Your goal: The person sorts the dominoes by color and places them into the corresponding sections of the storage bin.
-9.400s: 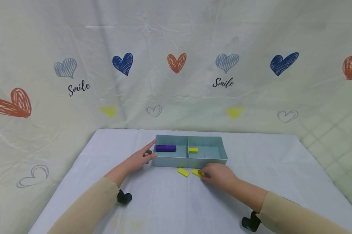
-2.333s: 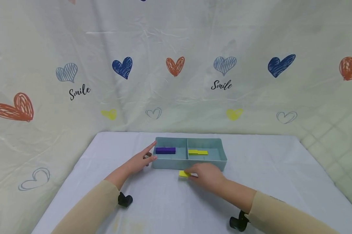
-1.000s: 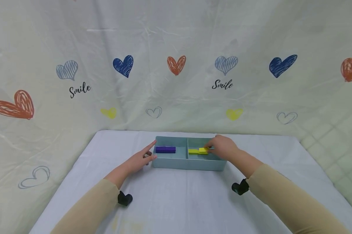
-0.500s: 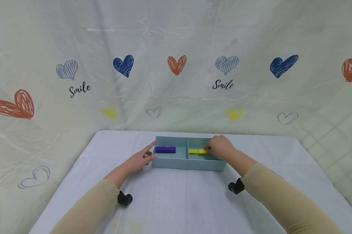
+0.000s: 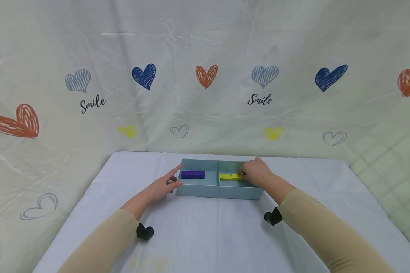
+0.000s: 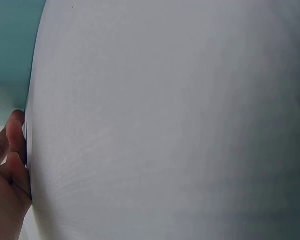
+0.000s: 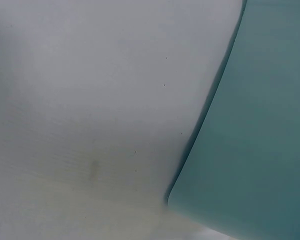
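A light teal box (image 5: 205, 190), split into two compartments by a divider, stands at the far part of the table. My left hand (image 5: 158, 188) is at its left end, index finger stretched to the far corner and thumb at the near corner. In the left wrist view, curled fingers (image 6: 16, 137) lie by the box wall (image 6: 10, 60). My right hand (image 5: 257, 172) reaches into the right compartment and pinches a yellow block (image 5: 237, 176), partly hidden by its fingers. Another yellow block (image 5: 225, 177) lies left of it, against the divider. The right wrist view shows only box wall (image 7: 250, 130) and cloth.
Purple blocks (image 5: 193, 174) lie end to end in the left compartment, toward its left wall. A white cloth (image 5: 205, 235) covers the table. Behind it hangs a pale sheet (image 5: 225, 38) printed with hearts.
Yellow blocks that lay on the cloth before the box are now inside it. My right hand carried the last one into the right compartment and lowered it. My left hand stayed put.
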Action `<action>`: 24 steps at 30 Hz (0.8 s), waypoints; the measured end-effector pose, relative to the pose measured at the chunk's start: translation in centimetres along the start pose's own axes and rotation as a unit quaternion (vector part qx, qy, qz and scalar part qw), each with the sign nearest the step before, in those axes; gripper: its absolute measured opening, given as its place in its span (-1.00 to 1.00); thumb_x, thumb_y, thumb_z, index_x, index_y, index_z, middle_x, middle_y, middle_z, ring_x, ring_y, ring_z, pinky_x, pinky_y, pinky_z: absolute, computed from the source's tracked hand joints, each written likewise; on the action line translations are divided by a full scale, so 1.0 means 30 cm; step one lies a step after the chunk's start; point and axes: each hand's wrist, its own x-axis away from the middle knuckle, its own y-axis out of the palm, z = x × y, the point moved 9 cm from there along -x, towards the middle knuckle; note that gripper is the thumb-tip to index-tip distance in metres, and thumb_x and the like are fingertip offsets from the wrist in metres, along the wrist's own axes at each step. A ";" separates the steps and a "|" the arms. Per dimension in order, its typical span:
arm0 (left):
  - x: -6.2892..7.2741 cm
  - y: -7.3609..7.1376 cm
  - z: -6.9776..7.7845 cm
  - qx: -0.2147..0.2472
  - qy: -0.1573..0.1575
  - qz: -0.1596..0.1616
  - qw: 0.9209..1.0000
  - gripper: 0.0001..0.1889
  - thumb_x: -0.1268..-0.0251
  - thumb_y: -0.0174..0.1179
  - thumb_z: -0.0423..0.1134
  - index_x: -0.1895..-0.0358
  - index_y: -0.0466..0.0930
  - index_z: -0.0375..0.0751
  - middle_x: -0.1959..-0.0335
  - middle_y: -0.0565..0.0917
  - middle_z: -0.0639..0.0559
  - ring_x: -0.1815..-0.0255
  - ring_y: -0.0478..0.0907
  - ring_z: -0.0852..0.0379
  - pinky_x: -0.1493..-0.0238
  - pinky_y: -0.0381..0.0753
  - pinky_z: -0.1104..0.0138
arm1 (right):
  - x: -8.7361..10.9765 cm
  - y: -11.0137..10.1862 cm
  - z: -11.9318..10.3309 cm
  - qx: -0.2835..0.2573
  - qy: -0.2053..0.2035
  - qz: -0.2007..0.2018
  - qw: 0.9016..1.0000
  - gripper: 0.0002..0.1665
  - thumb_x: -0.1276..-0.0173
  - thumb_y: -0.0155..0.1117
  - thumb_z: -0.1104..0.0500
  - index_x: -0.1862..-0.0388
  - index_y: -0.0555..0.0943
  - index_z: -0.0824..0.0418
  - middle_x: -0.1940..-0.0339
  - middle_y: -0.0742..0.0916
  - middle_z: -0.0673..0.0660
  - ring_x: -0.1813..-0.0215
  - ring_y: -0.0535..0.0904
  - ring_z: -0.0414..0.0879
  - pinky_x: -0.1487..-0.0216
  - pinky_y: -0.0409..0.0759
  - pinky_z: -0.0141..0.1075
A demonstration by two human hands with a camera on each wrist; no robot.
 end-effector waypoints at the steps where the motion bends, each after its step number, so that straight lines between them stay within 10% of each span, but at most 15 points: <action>1: -0.001 0.000 -0.001 0.001 0.001 0.000 1.000 -0.25 -0.40 0.08 0.25 -0.53 -0.12 0.62 -0.20 0.47 -0.04 0.13 0.53 0.06 0.02 0.49 0.11 | -0.001 0.000 -0.001 0.000 0.000 0.000 1.000 -0.76 -0.28 0.44 0.12 0.06 0.79 0.05 0.17 0.79 -0.02 0.15 0.64 -0.07 0.11 0.41 -0.13; 24: 0.002 -0.006 0.001 -0.002 0.007 0.004 1.000 -0.24 -0.39 0.09 0.27 -0.54 -0.12 0.61 -0.19 0.48 -0.03 0.17 0.54 0.08 0.05 0.48 0.12 | -0.025 0.024 -0.011 -0.007 -0.008 -0.015 1.000 -0.67 -0.28 0.45 0.09 -0.03 0.76 0.06 0.04 0.78 0.01 0.05 0.64 -0.04 0.01 0.46 -0.08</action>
